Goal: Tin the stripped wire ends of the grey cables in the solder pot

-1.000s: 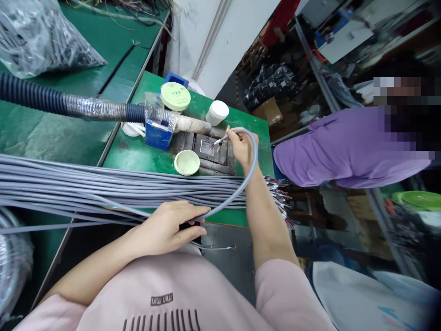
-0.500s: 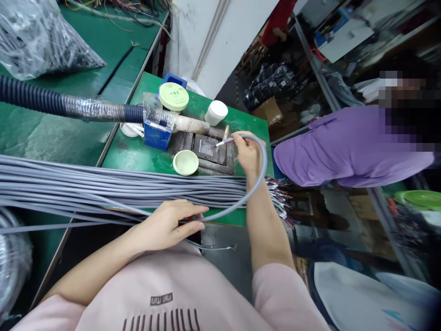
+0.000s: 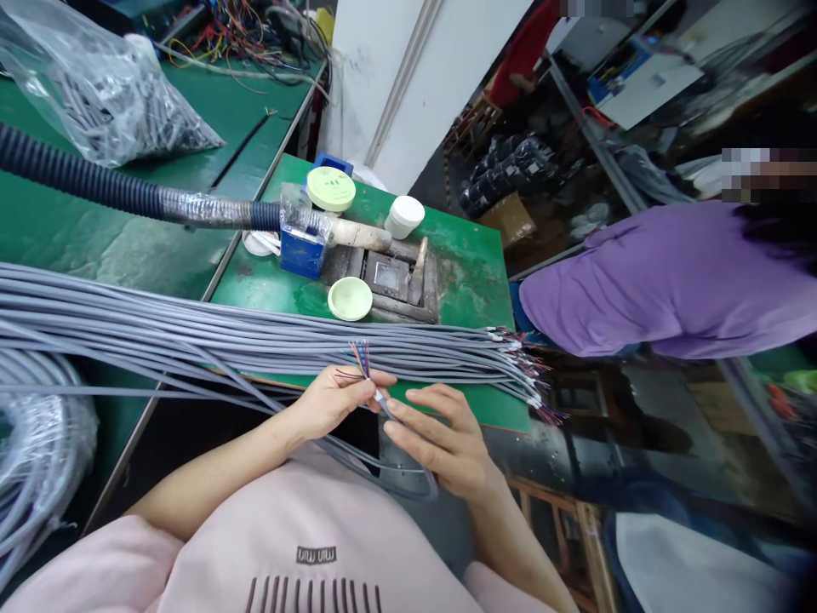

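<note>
We pinch 1 grey cable (image 3: 418,492) in our left hand (image 3: 328,400), closed on it just behind its stripped end, where the coloured wires (image 3: 359,356) fan upward. Our right hand (image 3: 440,438) lies loosely open, its fingertips (image 3: 394,427) touching the cable beside the left. The cable sits at the near edge of the green tabletop (image 3: 472,272), in front of the cable bundle (image 3: 255,336).

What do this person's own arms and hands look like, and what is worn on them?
The left hand and right hand are bare: no gloves, rings or watch show. Short pale pink sleeves leave the forearms uncovered, part of a top printed with dark vertical bars.
</note>
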`<state>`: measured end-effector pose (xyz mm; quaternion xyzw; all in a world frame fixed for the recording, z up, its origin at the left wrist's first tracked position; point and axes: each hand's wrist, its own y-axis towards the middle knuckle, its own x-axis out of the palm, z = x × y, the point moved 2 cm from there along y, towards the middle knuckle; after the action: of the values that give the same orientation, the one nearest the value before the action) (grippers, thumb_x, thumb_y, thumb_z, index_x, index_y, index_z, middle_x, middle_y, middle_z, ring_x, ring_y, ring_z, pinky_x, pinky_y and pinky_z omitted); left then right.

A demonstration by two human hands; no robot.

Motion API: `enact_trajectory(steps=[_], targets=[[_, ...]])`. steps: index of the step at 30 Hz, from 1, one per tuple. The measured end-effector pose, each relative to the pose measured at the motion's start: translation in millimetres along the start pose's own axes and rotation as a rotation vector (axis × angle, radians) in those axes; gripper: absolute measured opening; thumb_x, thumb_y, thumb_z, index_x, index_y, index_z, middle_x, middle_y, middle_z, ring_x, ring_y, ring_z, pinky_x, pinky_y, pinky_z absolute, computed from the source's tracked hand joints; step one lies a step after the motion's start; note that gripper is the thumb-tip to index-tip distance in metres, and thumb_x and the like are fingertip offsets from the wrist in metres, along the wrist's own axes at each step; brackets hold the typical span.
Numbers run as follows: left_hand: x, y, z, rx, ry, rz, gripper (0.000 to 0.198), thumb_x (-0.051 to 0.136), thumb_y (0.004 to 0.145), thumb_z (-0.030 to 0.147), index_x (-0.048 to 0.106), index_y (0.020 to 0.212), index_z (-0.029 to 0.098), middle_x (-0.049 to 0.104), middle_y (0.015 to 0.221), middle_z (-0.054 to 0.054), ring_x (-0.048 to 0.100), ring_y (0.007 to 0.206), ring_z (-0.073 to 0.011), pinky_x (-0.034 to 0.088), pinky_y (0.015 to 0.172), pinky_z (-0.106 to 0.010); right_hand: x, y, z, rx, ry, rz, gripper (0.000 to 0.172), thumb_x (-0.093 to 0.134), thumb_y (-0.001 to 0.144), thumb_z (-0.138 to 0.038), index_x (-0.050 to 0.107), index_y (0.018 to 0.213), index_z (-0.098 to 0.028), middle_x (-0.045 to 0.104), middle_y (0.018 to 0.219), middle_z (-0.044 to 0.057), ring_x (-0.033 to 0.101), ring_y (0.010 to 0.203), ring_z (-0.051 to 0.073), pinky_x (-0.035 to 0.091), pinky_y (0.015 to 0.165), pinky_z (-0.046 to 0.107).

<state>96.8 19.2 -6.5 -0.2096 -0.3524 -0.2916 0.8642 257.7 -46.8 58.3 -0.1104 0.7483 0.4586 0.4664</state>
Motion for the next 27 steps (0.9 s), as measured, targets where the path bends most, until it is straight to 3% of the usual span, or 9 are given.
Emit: enact_trajectory(steps=[6, 9, 12, 15, 18, 22, 27], targets=[[5.8, -13, -8, -0.016, -0.026, -0.060, 0.037, 0.081, 0.064, 0.042, 0.076, 0.087, 0.013, 0.070, 0.071, -0.008, 0.063, 0.064, -0.0140, 0.051, 0.065, -0.026, -4, -13, -16, 0.003, -0.024, -0.023, 0.026, 0.057, 0.087, -0.010, 0.064, 0.111, -0.018, 0.071, 0.110, 0.006, 0.053, 0.115, 0.022, 0.046, 0.093, 0.041], [5.7, -16, -8, 0.008, 0.125, -0.032, 0.033, 0.079, 0.068, 0.039, 0.076, 0.088, 0.013, 0.069, 0.071, -0.006, 0.062, 0.064, -0.0125, 0.050, 0.067, -0.026, -1, -22, -15, 0.035, 0.029, -0.024, 0.029, 0.048, 0.091, -0.011, 0.062, 0.116, -0.018, 0.071, 0.110, 0.007, 0.053, 0.116, 0.022, 0.047, 0.092, 0.042], [8.4, -18, -6, 0.048, 0.297, -0.006, 0.025, 0.076, 0.071, 0.037, 0.075, 0.071, 0.012, 0.070, 0.077, -0.007, 0.062, 0.069, -0.0126, 0.050, 0.072, -0.026, 4, -30, -15, 0.076, 0.133, -0.016, 0.035, 0.043, 0.090, -0.008, 0.059, 0.120, -0.017, 0.070, 0.111, 0.010, 0.054, 0.116, 0.023, 0.049, 0.088, 0.042], [13.1, -19, -6, 0.055, 0.377, 0.013, 0.032, 0.074, 0.071, 0.041, 0.071, 0.059, 0.012, 0.071, 0.085, -0.010, 0.063, 0.070, -0.0134, 0.051, 0.071, -0.026, 7, -33, -18, 0.192, 0.171, 0.067, 0.032, 0.052, 0.085, -0.008, 0.060, 0.115, -0.017, 0.070, 0.107, 0.011, 0.061, 0.105, 0.022, 0.051, 0.084, 0.039], [16.3, -19, -9, 0.017, 0.380, 0.034, 0.032, 0.075, 0.070, 0.043, 0.072, 0.067, 0.012, 0.071, 0.082, -0.009, 0.062, 0.061, -0.0123, 0.052, 0.066, -0.027, 12, -33, -22, 0.385, 0.127, 0.136, 0.018, 0.063, 0.084, -0.022, 0.064, 0.101, -0.018, 0.071, 0.089, 0.008, 0.065, 0.083, 0.019, 0.051, 0.074, 0.034], [16.6, -19, -12, -0.019, 0.363, 0.040, 0.031, 0.075, 0.069, 0.043, 0.073, 0.072, 0.012, 0.070, 0.073, -0.007, 0.063, 0.060, -0.0131, 0.053, 0.066, -0.027, 22, -36, -27, 0.524, 0.117, 0.044, 0.014, 0.058, 0.088, -0.029, 0.065, 0.085, -0.018, 0.064, 0.066, 0.003, 0.058, 0.061, 0.015, 0.044, 0.059, 0.029], [17.3, -19, -11, 0.016, 0.419, 0.050, 0.035, 0.072, 0.072, 0.045, 0.072, 0.061, 0.012, 0.071, 0.069, -0.009, 0.067, 0.075, -0.0192, 0.053, 0.075, -0.030, 27, -42, -28, 0.566, 0.164, -0.013, 0.023, 0.048, 0.093, -0.026, 0.066, 0.081, -0.016, 0.061, 0.063, 0.002, 0.053, 0.057, 0.013, 0.040, 0.056, 0.027]])
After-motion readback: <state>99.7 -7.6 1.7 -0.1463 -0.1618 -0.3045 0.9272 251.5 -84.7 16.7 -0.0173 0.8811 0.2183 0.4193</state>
